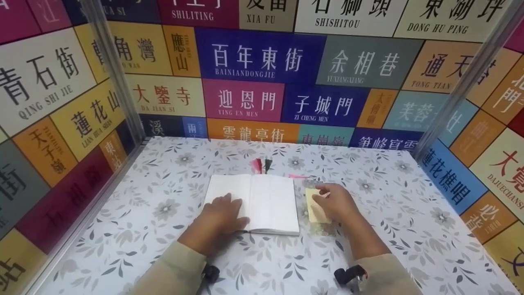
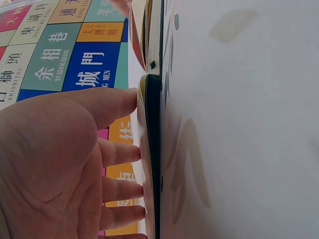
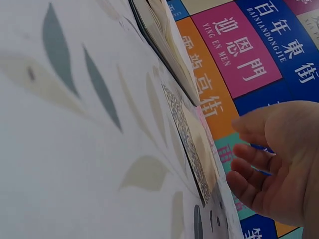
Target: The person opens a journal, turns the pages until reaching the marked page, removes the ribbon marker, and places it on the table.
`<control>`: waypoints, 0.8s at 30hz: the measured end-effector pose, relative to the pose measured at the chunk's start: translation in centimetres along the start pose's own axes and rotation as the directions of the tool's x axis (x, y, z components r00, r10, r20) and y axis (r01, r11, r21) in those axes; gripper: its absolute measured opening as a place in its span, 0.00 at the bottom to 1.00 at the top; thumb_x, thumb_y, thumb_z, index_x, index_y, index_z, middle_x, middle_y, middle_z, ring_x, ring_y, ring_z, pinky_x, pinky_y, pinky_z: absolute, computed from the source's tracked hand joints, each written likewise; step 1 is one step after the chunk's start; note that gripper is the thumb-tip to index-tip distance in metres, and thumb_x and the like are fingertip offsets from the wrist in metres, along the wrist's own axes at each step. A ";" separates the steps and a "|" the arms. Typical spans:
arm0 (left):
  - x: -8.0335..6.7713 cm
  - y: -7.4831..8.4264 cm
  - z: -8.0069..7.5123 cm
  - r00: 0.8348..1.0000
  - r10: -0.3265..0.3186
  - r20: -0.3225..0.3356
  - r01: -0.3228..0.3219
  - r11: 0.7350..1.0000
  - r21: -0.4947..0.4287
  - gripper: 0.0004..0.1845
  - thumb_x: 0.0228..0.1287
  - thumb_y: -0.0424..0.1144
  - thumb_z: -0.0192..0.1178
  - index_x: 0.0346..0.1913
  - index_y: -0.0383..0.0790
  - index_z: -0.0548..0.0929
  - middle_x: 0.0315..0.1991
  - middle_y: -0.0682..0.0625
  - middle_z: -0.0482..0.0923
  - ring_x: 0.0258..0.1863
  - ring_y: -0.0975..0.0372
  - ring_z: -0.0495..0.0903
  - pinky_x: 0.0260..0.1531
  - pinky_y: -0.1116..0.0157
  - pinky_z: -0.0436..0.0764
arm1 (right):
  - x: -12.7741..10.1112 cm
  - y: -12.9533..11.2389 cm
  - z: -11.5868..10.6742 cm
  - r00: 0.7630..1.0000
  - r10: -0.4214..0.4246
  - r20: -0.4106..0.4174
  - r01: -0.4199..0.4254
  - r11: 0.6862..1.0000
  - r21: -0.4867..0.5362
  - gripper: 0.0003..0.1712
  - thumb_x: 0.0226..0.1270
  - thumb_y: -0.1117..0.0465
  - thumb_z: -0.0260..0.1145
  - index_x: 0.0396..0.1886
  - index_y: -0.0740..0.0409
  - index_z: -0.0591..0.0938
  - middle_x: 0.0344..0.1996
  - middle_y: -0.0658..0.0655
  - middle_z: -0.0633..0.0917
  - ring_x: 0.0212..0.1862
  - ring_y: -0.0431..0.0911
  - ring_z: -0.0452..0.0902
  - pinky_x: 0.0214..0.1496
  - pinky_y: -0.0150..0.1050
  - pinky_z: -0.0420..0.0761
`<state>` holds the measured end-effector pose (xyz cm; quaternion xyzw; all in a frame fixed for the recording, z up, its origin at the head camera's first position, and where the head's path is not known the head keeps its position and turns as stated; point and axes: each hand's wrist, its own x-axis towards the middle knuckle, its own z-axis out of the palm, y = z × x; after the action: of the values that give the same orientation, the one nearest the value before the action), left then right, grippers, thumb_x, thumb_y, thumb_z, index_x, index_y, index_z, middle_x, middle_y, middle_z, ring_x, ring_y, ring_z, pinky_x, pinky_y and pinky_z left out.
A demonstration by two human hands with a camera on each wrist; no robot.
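Observation:
An open notebook (image 1: 272, 200) with blank white pages lies flat on the table; its dark cover edge (image 2: 154, 164) shows in the left wrist view. My left hand (image 1: 223, 215) rests on the left page, with fingers spread and fingertips pressing the paper. To the right of the notebook lies a pale yellow card (image 1: 315, 211) with a patterned grey band at each end. Above it is my right hand (image 1: 337, 203), thumb and fingers loosely bent. The right wrist view shows that hand (image 3: 281, 159) with nothing between its fingers, apart from the card (image 3: 199, 142).
Red (image 1: 256, 164) and green tassels (image 1: 268, 164) stick out beyond the notebook's top edge. A thin pink strip (image 1: 299, 176) lies near its upper right corner. A flower-patterned cloth (image 1: 163, 209) covers the table. Panels with coloured signs (image 1: 262, 53) stand behind and on both sides.

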<state>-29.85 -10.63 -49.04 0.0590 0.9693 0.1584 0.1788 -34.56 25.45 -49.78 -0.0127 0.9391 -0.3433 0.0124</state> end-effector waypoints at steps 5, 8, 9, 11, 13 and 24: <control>-0.3 0.1 -0.2 1.000 0.015 -0.003 -0.015 1.000 0.006 0.42 0.75 0.63 0.60 0.84 0.49 0.65 0.87 0.40 0.55 0.87 0.41 0.53 0.85 0.35 0.52 | -0.5 -1.0 0.6 0.985 -0.159 0.062 0.160 0.987 -0.027 0.30 0.75 0.44 0.70 0.72 0.49 0.82 0.71 0.59 0.81 0.69 0.59 0.80 0.71 0.60 0.81; -0.4 0.1 -0.2 0.999 0.040 -0.029 -0.039 0.999 0.034 0.42 0.75 0.63 0.59 0.84 0.47 0.64 0.87 0.39 0.55 0.86 0.41 0.55 0.85 0.37 0.55 | -0.8 -1.4 0.8 0.977 -0.200 0.074 0.202 0.979 -0.013 0.30 0.74 0.45 0.71 0.72 0.47 0.82 0.76 0.58 0.77 0.75 0.61 0.75 0.77 0.62 0.75; -0.4 0.2 -0.2 0.999 0.037 -0.031 -0.036 0.999 0.029 0.43 0.75 0.63 0.59 0.84 0.48 0.64 0.87 0.40 0.55 0.87 0.41 0.54 0.86 0.38 0.54 | -0.8 -1.5 0.9 0.976 -0.206 0.073 0.207 0.978 -0.009 0.29 0.74 0.45 0.71 0.71 0.46 0.83 0.76 0.58 0.77 0.76 0.61 0.74 0.79 0.62 0.73; -0.4 0.2 -0.1 0.999 0.026 -0.025 -0.026 1.000 0.013 0.43 0.75 0.64 0.60 0.85 0.49 0.63 0.88 0.41 0.54 0.87 0.42 0.53 0.86 0.38 0.53 | -1.0 -1.7 1.0 0.972 -0.221 0.075 0.222 0.975 -0.002 0.28 0.74 0.46 0.71 0.70 0.46 0.83 0.77 0.58 0.77 0.79 0.61 0.70 0.82 0.63 0.69; -0.3 0.2 -0.1 0.999 0.025 -0.022 -0.024 1.000 0.012 0.43 0.75 0.64 0.59 0.85 0.49 0.63 0.88 0.42 0.54 0.87 0.43 0.53 0.86 0.38 0.52 | -1.1 -2.0 1.1 0.970 -0.228 0.082 0.229 0.973 0.005 0.28 0.74 0.47 0.72 0.70 0.46 0.83 0.76 0.57 0.77 0.81 0.60 0.68 0.84 0.63 0.66; 0.1 0.0 -0.2 1.000 0.006 0.020 -0.006 1.000 0.015 0.41 0.76 0.64 0.58 0.84 0.48 0.65 0.86 0.40 0.56 0.87 0.41 0.54 0.85 0.36 0.52 | -2.1 -3.4 1.8 0.931 -0.306 0.200 0.320 0.946 -0.043 0.33 0.67 0.41 0.77 0.70 0.38 0.83 0.76 0.51 0.78 0.82 0.57 0.67 0.85 0.61 0.65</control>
<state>-30.02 -10.62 -48.91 0.0650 0.9684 0.1512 0.1873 -32.31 21.76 -48.96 -0.1956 0.9316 -0.3027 0.0469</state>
